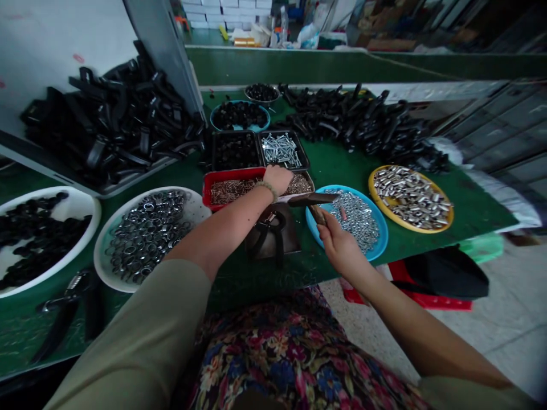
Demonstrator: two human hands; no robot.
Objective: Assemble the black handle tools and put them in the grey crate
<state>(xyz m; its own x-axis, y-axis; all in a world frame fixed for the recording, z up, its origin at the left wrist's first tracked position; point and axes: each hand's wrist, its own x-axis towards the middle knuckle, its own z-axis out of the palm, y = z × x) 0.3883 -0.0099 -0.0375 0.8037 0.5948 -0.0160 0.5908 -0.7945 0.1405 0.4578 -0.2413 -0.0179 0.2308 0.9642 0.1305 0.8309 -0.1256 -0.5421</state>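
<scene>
nail tray (207, 191) sits between ring dish (195, 209), left, and nut dish (313, 229).

Both arms are clothed in plain khaki-olive fabric, the left sleeve (141, 341) and the right sleeve (474, 393) each ending well back from the fingers, with the forearms bare. A bracelet (268, 189) of small pale beads circles the wrist just behind the left hand (278, 177). Farthest from the fingers, a dark garment (290, 359) printed with red, pink, blue and yellow flowers covers the lap.
</scene>
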